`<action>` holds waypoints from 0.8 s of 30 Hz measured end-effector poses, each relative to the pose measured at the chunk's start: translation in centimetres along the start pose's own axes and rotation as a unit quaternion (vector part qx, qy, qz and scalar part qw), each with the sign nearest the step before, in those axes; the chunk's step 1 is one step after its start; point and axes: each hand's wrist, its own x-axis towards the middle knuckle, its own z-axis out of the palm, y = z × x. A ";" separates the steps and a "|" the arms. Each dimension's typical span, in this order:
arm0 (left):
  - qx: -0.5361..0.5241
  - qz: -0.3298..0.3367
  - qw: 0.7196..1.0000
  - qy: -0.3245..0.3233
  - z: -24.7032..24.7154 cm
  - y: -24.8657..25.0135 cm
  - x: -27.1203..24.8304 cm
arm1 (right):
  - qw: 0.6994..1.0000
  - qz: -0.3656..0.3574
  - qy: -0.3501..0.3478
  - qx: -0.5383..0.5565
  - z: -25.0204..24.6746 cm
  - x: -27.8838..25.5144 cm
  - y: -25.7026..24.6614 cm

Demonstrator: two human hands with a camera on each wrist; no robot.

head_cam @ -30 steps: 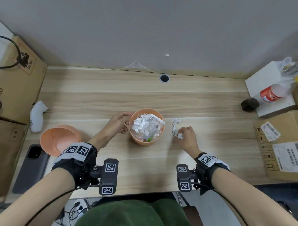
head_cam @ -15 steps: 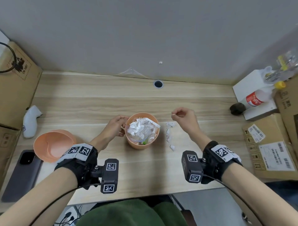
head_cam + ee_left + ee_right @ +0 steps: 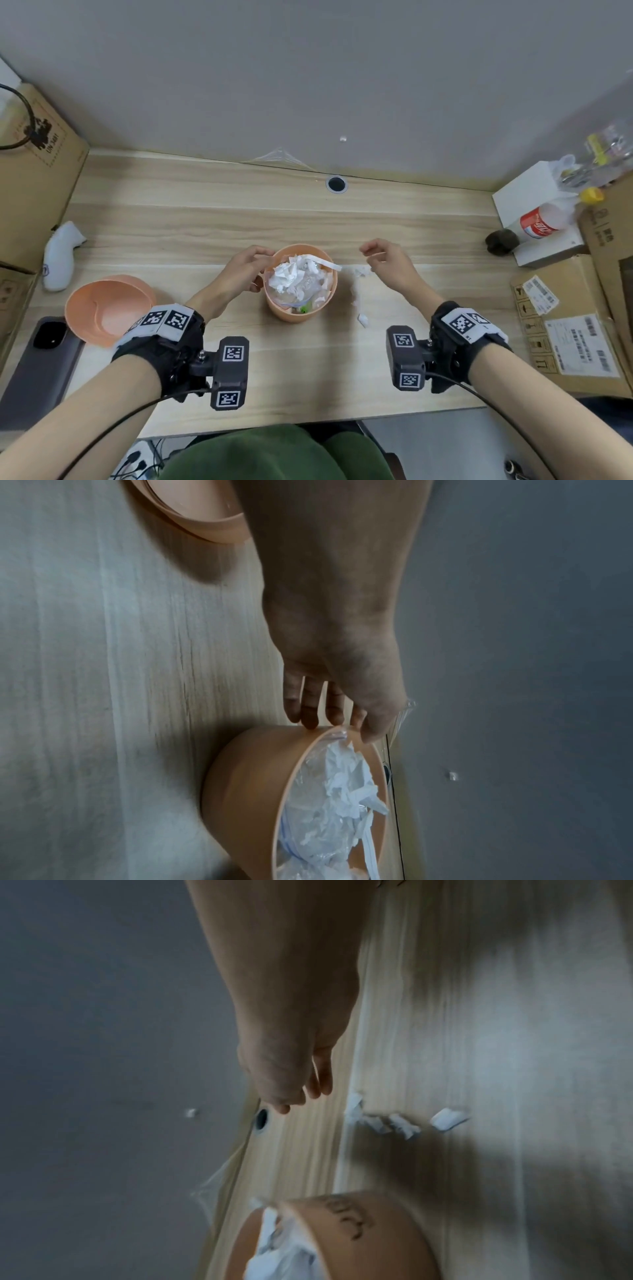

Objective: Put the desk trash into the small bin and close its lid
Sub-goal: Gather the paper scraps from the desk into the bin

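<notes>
The small orange bin [image 3: 294,313] stands mid-desk, stuffed with crumpled white paper [image 3: 286,275] and clear plastic. My left hand [image 3: 251,270] grips its left rim, fingers on the outer wall [image 3: 329,715] and thumb over the edge. The bin [image 3: 246,791] also shows in the right wrist view [image 3: 377,1240]. My right hand [image 3: 371,257] hovers above the desk right of the bin, fingers loosely curled and holding nothing [image 3: 301,1096]. White paper scraps [image 3: 363,320] lie below it on the wood [image 3: 445,1119]. The orange lid [image 3: 102,308] lies upturned at the left.
A phone [image 3: 37,363] and a white handheld device [image 3: 60,257] lie at the left by cardboard boxes [image 3: 37,164]. At the right stand more boxes [image 3: 565,325], a white box [image 3: 534,192] with a cola bottle [image 3: 541,222], and a dark round object [image 3: 501,241]. A cable hole [image 3: 336,184] is at the back.
My right hand rose off the scraps beside the bin and moved back and up. The scraps lie scattered on the desk. My left hand stayed on the bin rim.
</notes>
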 end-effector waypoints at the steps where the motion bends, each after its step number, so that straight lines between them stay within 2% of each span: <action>1: 0.005 0.002 1.000 -0.002 0.0 -0.1 0.0 | 0.999 0.017 0.002 -0.038 -0.1 0.1 1.2; 6: 0.014 0.014 1.000 -0.010 -0.3 -0.1 -0.1 | 0.977 0.084 -0.127 -0.150 1.2 0.5 5.2; 10: 0.022 0.013 1.000 -0.008 -0.8 0.0 -0.3 | 0.940 0.070 -0.191 -0.275 3.2 1.1 6.0; 12: 0.029 0.011 0.999 -0.009 -1.1 -0.1 -0.5 | 0.941 0.035 -0.158 -0.299 4.1 1.5 6.7; 15: 0.035 0.008 0.999 -0.008 -1.5 -0.3 -0.7 | 0.954 -0.018 -0.110 -0.279 4.9 1.9 7.1; 19: 0.035 0.011 0.999 -0.013 -1.7 -0.4 -0.7 | 0.953 0.004 -0.108 -0.283 4.9 1.9 6.8; 21: 0.036 0.012 0.999 -0.015 -1.7 -0.4 -0.6 | 0.968 0.031 -0.081 -0.236 4.4 1.7 6.0; 24: 0.039 0.015 0.999 -0.016 -1.7 -0.2 -0.6 | 0.997 0.047 -0.011 -0.066 3.0 1.8 2.9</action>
